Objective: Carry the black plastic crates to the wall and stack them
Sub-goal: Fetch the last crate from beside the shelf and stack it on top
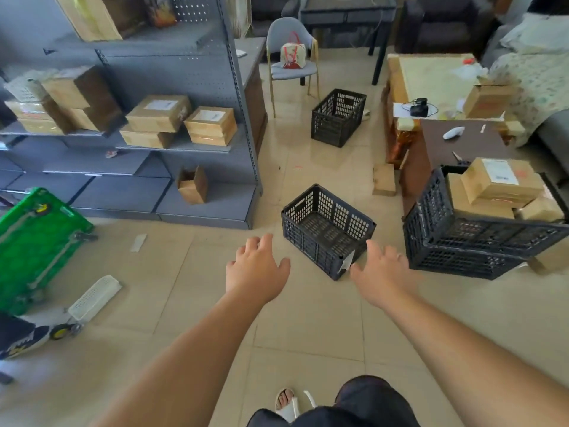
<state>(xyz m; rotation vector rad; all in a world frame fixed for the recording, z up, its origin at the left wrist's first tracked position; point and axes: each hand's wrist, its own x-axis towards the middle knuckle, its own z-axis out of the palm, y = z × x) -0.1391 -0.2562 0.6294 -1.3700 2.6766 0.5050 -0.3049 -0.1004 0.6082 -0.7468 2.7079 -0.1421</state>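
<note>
While stretched forward above tiled floor [308, 322], left hand [257, 269] and right hand [381, 272] spread, holding nothing, empty black crate [326, 229] just beyond them, second crate [338, 118] near chair [292, 50], third crate [462, 238] holding cardboard boxes [498, 186].

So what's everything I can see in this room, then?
near crate: one, black, empty, floor, centre foreground
far crate: one, black, empty, floor, farther back
stacked crates: apparently two, black, right, upper one loaded
shelving: one, grey, left
cardboard boxes: many, brown, on the shelving and in the upper stacked crate
chair: one, grey-blue, beyond the far crate
bag: one, white and red, on the chair seat
trolley: one, green, floor, far left
left hand: one, open, empty, reaching toward the near crate
right hand: one, open, empty, beside the near crate's corner
</note>
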